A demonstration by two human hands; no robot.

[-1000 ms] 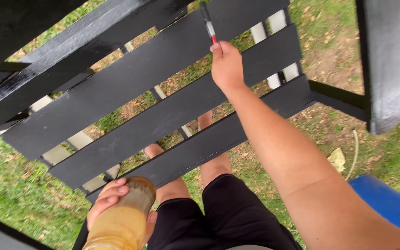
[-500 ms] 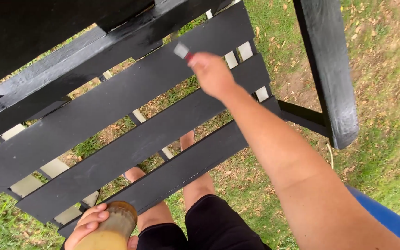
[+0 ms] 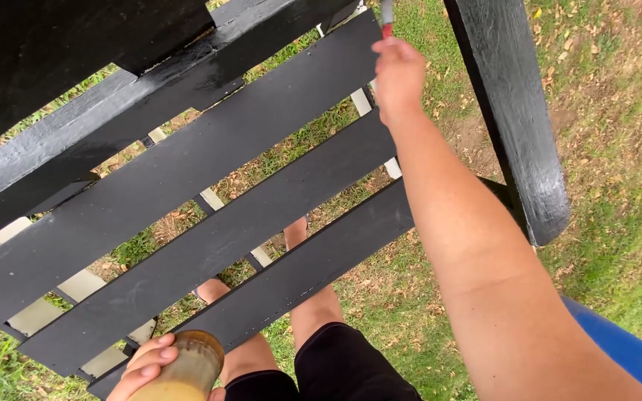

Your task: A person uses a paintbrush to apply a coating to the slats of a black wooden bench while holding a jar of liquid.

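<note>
A black-painted wooden slatted frame (image 3: 209,186) stands in front of me over grass. My right hand (image 3: 397,78) reaches to its far right end and grips a thin paintbrush (image 3: 387,18) with a red and silver handle; the bristle end is out of view at the top edge. My left hand (image 3: 146,365) at the bottom holds a yellowish-brown jar (image 3: 187,371) close to my body, just below the lowest slat. My legs in black shorts (image 3: 343,367) show beneath the slats.
A black upright post (image 3: 518,126) of the frame rises right of my right arm. Pale unpainted cross pieces (image 3: 61,293) show between the slats. A blue object (image 3: 626,349) lies at the bottom right. Grass with dry leaves (image 3: 611,111) surrounds everything.
My right hand with the brush has moved up along the right end of the slats, and the view has shifted, bringing the post closer. The jar stays in my left hand.
</note>
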